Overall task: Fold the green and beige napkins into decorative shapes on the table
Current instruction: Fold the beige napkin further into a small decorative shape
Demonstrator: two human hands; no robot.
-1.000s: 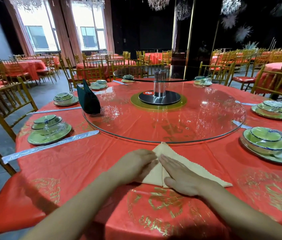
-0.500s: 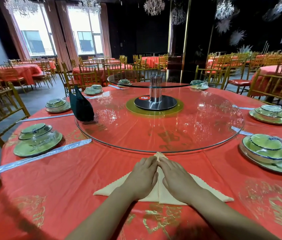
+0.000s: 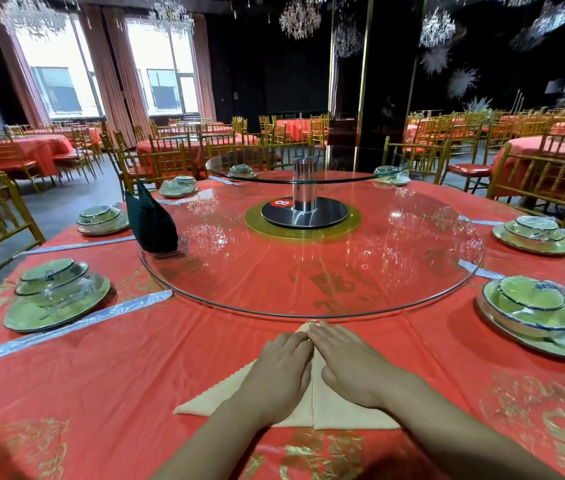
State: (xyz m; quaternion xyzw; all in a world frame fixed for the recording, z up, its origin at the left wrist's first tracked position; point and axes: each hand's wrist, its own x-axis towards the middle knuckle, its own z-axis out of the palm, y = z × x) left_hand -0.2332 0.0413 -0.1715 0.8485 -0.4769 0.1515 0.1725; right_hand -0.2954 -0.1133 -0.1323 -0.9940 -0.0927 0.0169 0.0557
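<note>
Hands, two of them, lie flat on one beige napkin (image 3: 343, 419) at the near edge of the table (image 3: 118, 375). The napkin is folded into a triangle with two flaps meeting at a centre seam, its tip pointing at the turntable (image 3: 309, 271) and lying just short of the glass rim. The left hand (image 3: 281, 375) presses the left flap and the right hand (image 3: 350, 365) the right flap. Both have straight fingers held together, gripping nothing, and their fingertips meet just below the tip. One green napkin (image 3: 151, 223), already shaped, stands upright on the left edge of the turntable. There are two glass discs, the large turntable and a smaller upper disc (image 3: 343, 168) carried on one steel post (image 3: 303, 187) at the centre, with a red tag marked 8 at the post's foot. Seven place settings (image 3: 56, 296) ring the table edge: three on the left, two at the far side, two on the right, each a plate with stacked bowls. Silvery wrapped strips (image 3: 66, 327) lie beside the settings, and their count is hard to fix.
</note>
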